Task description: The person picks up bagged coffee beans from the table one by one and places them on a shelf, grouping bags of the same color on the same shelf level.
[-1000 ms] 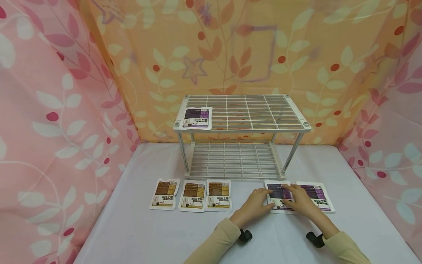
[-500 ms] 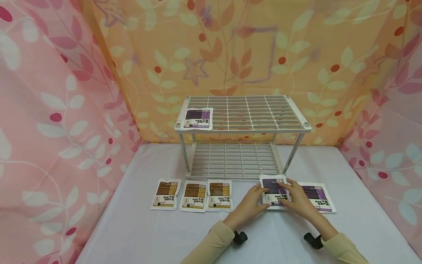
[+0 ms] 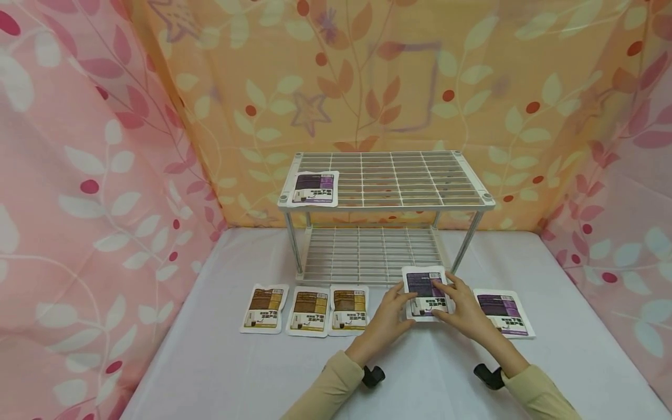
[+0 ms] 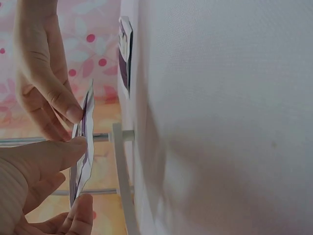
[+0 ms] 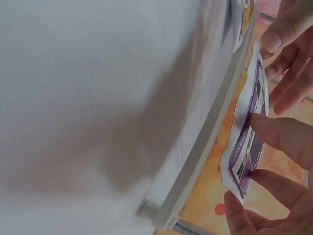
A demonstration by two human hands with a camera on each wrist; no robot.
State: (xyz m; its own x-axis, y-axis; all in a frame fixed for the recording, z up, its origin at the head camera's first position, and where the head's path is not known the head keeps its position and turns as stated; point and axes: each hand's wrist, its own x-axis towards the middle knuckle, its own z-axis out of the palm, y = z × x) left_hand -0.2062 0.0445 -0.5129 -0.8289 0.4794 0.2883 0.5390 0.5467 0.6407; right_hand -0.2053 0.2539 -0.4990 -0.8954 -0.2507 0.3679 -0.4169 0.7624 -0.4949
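Observation:
A white packet with a purple label [image 3: 424, 281] is held up off the table, just in front of the rack. My left hand [image 3: 385, 319] pinches its left edge, and my right hand [image 3: 464, 306] grips its right side with thumb and fingertips on the label. In the left wrist view the packet [image 4: 88, 164] appears nearly edge-on, its pale underside apart from the cloth. Fingers of the right hand [image 5: 283, 171] lie on the label and under the edge in the right wrist view. Another purple packet [image 3: 505, 315] lies flat to the right.
A white two-tier wire rack [image 3: 399, 178] stands at the back; one purple packet [image 3: 315, 189] lies on its top left corner. Brown-labelled packets [image 3: 308, 312] lie in a row on the white-clothed table [image 3: 210, 373] at left. Patterned fabric [image 3: 367, 76] hangs around.
Both hands have lifted the purple packet off the table and moved it leftward and toward the rack. The other packets have stayed in place.

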